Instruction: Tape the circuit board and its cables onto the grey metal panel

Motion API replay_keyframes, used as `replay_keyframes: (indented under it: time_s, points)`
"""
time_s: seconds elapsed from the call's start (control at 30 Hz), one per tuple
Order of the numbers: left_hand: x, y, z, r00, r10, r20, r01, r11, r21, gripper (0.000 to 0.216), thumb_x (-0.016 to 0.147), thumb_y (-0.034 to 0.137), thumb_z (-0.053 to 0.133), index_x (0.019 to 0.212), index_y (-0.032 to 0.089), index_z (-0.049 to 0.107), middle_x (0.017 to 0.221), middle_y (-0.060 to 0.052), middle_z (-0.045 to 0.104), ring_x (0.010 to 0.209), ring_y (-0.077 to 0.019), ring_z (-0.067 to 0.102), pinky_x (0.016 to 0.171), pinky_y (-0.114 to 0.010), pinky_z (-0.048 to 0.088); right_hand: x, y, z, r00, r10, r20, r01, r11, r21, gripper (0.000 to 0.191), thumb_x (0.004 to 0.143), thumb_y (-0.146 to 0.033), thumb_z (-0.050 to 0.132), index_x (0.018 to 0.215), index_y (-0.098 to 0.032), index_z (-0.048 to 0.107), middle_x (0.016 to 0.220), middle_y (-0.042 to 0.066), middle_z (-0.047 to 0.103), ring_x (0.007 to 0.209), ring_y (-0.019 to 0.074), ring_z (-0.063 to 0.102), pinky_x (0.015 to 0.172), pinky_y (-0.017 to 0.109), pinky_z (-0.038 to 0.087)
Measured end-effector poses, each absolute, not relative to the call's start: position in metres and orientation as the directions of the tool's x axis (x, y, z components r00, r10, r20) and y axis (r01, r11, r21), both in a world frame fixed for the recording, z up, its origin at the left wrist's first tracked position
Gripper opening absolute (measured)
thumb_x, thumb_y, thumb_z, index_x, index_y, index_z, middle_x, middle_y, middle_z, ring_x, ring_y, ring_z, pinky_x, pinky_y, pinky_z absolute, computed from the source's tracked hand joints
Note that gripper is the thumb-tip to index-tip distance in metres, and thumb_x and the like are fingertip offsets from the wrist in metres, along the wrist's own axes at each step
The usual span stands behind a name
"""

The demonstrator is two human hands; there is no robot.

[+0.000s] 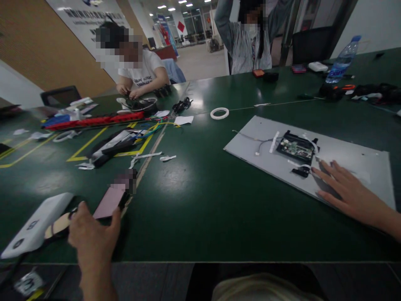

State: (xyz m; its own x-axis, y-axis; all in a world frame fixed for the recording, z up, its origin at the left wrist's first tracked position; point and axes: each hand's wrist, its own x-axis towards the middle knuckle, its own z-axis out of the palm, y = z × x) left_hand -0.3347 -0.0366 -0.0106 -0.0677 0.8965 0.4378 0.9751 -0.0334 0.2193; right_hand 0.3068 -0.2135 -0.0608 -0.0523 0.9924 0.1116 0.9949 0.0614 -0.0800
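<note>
My left hand [94, 232] is at the near end of a phone [111, 200] with a pinkish screen. Its thumb is by the phone's right edge and the index finger stands apart on the left; whether they touch the phone I cannot tell. Beside that hand are a beige oval item with a dark edge [58, 225] and a white rounded device [39, 223]. My right hand [347, 190] lies with fingers spread on a flat grey panel [351, 159]. Its fingertips are close to a green circuit board in a black frame [296, 148], fixed near white tape strips and thin wires.
A roll of white tape [219, 113] lies mid-table. Tape scraps [168, 158], a black and silver item [111, 146] and a red strip [94, 121] are on the left. A water bottle [343, 60] stands back right. Two people are across the table.
</note>
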Motion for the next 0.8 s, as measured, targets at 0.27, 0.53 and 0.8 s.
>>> replay_keyframes:
  time_s: [0.27,0.53,0.8]
  points:
    - [-0.275,-0.039,0.006,0.121,0.772,0.623,0.952,-0.269,0.148,0.041,0.089,0.034,0.048,0.128,0.021,0.048,0.138,-0.006,0.046,0.131,-0.0279,0.04,0.112,-0.047,0.031,0.284,-0.182,-0.052,-0.207,0.975,0.077,0.972,0.214,-0.097,0.069,0.089,-0.057,0.041,0.149,-0.031,0.019,0.156,0.0,0.005,0.141,0.0319,0.009,0.111,0.054,0.024]
    - [-0.121,-0.044,0.024,0.683,0.715,0.149,0.702,-0.699,0.134,0.046,0.094,0.037,0.038,0.138,0.024,0.04,0.146,-0.004,0.04,0.137,-0.023,0.032,0.114,-0.047,0.027,0.275,-0.161,-0.045,-0.304,0.952,0.044,0.942,0.307,-0.134,0.071,0.087,-0.059,0.043,0.149,-0.032,0.021,0.155,-0.002,0.006,0.141,0.0311,0.01,0.111,0.053,0.025]
    - [-0.093,-0.054,0.006,0.676,0.737,0.011,0.737,-0.676,0.007,0.054,0.095,0.04,0.035,0.144,0.017,0.03,0.149,-0.014,0.033,0.137,-0.0281,0.032,0.11,-0.054,0.028,0.272,-0.152,-0.043,-0.354,0.934,0.052,0.916,0.357,-0.184,0.068,0.087,-0.058,0.045,0.147,-0.033,0.026,0.155,-0.004,0.008,0.141,0.0301,0.01,0.112,0.054,0.023]
